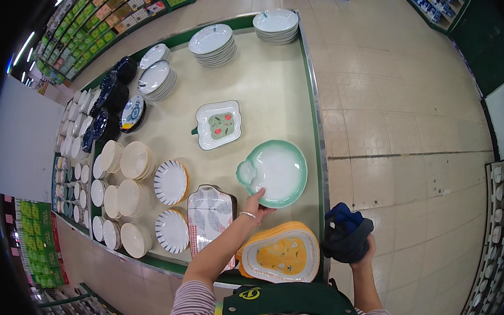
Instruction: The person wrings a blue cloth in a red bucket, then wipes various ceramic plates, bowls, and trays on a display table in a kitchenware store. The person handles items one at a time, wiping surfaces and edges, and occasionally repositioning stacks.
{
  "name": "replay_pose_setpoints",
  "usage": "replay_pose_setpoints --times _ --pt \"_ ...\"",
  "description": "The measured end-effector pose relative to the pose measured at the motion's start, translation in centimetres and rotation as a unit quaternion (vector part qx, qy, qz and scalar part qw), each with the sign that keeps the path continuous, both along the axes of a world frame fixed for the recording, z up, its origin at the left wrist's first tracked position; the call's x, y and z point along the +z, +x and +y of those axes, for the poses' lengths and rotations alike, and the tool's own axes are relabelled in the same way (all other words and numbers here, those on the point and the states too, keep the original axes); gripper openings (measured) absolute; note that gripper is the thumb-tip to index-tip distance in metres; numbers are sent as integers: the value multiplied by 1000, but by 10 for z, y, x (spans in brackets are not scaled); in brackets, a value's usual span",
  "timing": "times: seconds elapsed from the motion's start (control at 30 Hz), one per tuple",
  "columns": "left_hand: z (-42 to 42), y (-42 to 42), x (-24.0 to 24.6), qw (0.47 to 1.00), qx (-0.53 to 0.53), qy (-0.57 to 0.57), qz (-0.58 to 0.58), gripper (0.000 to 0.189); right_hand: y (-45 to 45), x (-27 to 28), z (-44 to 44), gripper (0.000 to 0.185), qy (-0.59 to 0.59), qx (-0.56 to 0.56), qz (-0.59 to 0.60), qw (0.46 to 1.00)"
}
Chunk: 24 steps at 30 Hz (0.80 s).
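Note:
My left hand (258, 207) grips the near rim of a green-edged white dish (279, 173) with a small round lobe at its left. Beyond the table's right edge, my right hand (366, 253) is closed on a bunched dark blue cloth (348, 236). Just in front of me is a stack of yellow pear-shaped dishes (282, 254). Left of it, partly behind my left forearm, lie rectangular leaf-patterned trays (210, 214). A white pepper-shaped dish (219, 124) with a green stem lies farther up the table.
The display table (270, 88) has a raised green and metal edge. White plate stacks (212, 45) stand at its far side. Cream bowls (133, 197), striped plates (172, 182) and dark pots (110, 95) crowd the left. Shelves of crockery (498, 221) line the right.

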<state>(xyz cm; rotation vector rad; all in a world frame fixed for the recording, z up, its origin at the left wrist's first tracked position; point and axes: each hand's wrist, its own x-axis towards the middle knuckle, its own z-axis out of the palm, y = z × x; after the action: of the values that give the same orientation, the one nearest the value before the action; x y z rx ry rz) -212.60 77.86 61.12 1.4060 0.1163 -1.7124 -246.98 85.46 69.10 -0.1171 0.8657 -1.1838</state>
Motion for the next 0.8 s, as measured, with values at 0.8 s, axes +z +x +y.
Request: replay_pose_setpoints --times 0.8 --pt "-234 4 54 988 -94 -94 -74 93 22 -38 -10 46 49 4 33 998"
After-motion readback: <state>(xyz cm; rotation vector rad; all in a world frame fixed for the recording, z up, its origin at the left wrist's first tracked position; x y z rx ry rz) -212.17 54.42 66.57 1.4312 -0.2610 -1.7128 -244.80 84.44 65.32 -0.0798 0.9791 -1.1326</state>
